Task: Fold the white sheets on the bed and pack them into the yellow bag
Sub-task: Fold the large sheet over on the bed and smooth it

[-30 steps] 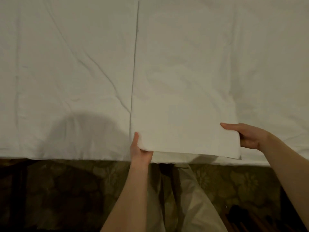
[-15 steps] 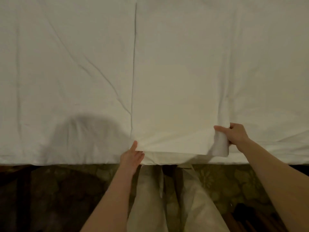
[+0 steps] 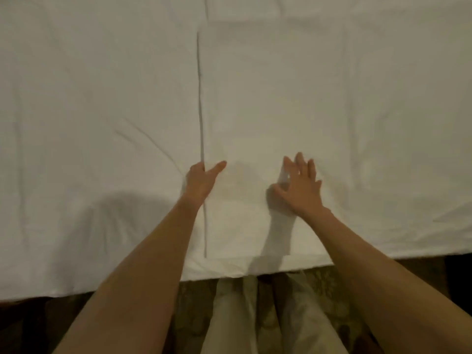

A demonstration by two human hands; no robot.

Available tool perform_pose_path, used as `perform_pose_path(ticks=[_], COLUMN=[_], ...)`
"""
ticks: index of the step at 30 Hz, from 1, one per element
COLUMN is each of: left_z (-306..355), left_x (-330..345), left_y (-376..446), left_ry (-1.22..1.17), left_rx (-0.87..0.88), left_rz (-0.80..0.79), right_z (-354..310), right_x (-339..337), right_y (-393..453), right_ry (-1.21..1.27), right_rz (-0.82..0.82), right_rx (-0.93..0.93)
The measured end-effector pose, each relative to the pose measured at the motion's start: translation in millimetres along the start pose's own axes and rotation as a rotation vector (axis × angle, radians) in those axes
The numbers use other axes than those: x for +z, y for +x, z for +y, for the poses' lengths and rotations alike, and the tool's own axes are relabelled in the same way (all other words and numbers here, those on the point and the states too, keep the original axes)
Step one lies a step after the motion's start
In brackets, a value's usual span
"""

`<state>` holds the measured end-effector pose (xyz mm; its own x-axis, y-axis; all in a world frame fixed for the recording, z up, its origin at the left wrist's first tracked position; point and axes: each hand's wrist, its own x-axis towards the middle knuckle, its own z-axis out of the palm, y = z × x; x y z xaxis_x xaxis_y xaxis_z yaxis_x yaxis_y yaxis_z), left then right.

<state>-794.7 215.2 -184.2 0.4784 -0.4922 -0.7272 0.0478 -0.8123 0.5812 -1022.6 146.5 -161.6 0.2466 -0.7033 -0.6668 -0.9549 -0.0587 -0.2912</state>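
Note:
A folded white sheet [image 3: 255, 98] lies on the white-covered bed [image 3: 89, 111], its left edge marked by a long dark fold line. At that left edge my left hand [image 3: 203, 181] grips the sheet, fingers tucked under and thumb on top. My right hand [image 3: 300, 190] is over the sheet's near part with fingers spread. A raised flap of the sheet [image 3: 279, 226] runs from between its thumb and fingers down to the near edge. The yellow bag is not in view.
The bed's near edge [image 3: 127, 287] crosses the lower part of the view. Below it are my light trousers [image 3: 237, 315] and a dark patterned floor [image 3: 194, 310]. The bed cover stretches wide to the left and right of the sheet.
Both hands moved from the sheet's near corners further onto the bed. My right hand carried the right corner leftwards and forwards, raising a flap; my left hand slid up the left edge.

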Motion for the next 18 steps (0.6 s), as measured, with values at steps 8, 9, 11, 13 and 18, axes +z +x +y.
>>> perform_pose_path(ticks=[8,9,11,13,18], left_z=[13.3,12.6,12.3,10.7,6.1], left_x=[-2.6,-5.2,-12.8,-26.6,-90.3], left_y=[20.4,22.2,26.6,33.5,52.1], left_ry=[0.116,0.122,0.119,0.102,0.159], left_rx=[0.036,0.051,0.056,0.073,0.100], left_rz=[-0.032,-0.031,-0.044,-0.067,-0.002], right_z=[-107.4,-117.9,-134.7,-147.2,-186.4], right_x=[19.1,18.8,17.8,18.7,40.5], right_y=[10.4,12.3,16.4,19.3,21.5], right_ry=[0.135,0.144,0.140,0.144,0.101], right_rz=[-0.116,-0.128,-0.156,-0.184,-0.249], right_rx=[-0.103,-0.102,-0.097,-0.105,-0.270])
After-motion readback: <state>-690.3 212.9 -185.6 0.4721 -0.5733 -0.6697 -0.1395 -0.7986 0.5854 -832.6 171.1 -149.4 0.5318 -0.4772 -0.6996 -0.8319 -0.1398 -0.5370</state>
